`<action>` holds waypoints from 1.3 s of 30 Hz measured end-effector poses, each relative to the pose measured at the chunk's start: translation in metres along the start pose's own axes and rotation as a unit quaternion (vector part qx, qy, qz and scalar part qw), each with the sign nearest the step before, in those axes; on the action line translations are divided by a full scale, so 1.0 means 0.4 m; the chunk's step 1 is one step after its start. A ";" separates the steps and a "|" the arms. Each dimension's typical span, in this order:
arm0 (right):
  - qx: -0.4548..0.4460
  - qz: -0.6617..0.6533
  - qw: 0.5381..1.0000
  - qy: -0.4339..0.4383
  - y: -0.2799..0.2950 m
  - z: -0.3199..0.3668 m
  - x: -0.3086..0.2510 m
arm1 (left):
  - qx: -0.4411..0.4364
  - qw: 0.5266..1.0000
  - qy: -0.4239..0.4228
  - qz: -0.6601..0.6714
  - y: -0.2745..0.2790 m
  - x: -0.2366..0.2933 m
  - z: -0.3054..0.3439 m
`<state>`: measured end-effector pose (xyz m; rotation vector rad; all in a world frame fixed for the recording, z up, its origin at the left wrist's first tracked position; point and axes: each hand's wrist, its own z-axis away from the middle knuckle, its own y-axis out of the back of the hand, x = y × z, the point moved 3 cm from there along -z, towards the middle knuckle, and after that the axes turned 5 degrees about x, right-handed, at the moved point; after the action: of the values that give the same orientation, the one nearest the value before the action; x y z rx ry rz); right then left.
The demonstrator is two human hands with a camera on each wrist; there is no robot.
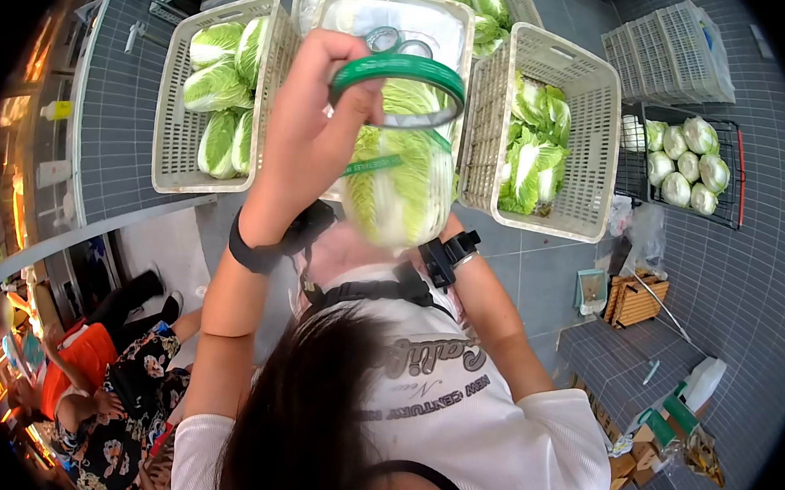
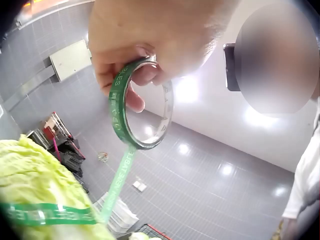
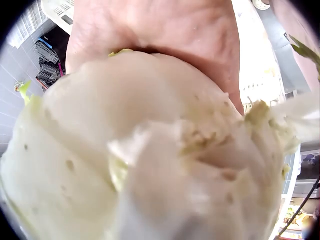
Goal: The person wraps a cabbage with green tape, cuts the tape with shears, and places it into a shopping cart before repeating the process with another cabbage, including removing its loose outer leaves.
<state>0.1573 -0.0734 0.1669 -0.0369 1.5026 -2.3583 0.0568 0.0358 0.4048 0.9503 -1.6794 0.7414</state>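
Observation:
My left hand [image 1: 314,135] pinches a roll of green tape [image 1: 403,69] between thumb and fingers, above a napa cabbage [image 1: 400,195]. In the left wrist view, a printed strip of tape [image 2: 119,180] runs from the roll down toward the cabbage. A green band of tape [image 2: 47,214] lies across the cabbage's leaves. My right hand [image 3: 155,30] holds the cabbage, its palm against the pale base end; the fingers are hidden behind it. The cabbage's base points toward my body.
Crates of napa cabbages stand at left [image 1: 174,93] and right [image 1: 604,141]. Ahead is a white crate [image 1: 396,4] with more tape rolls [image 1: 384,40] on it. A wire basket [image 1: 742,169] of round cabbages and stacked crates [image 1: 665,55] are at right. People [image 1: 128,381] are at lower left.

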 end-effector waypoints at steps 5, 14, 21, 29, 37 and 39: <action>-0.046 0.060 0.996 0.056 -0.019 0.010 0.018 | -0.001 0.999 0.023 -0.034 -0.010 0.065 0.038; -0.035 0.058 0.995 0.070 -0.001 0.029 0.025 | 0.101 0.984 0.142 0.030 0.082 0.011 0.186; -0.020 0.056 0.996 0.068 -0.004 0.046 0.051 | 0.131 0.980 0.150 0.015 0.107 -0.033 0.240; -0.003 0.050 0.996 0.070 -0.001 0.066 0.064 | 0.077 0.977 0.070 -0.188 0.093 -0.053 0.283; 0.016 0.047 0.996 0.071 0.009 0.090 0.079 | 0.062 0.933 -0.025 -0.354 0.111 -0.001 0.291; 0.019 0.048 0.996 0.072 0.012 0.093 0.077 | 0.059 0.926 -0.037 -0.372 0.117 0.001 0.295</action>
<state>0.1372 -0.1171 0.1740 0.2137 1.4874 -2.3555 -0.0394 -0.0395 0.3703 1.5850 -1.1896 0.2882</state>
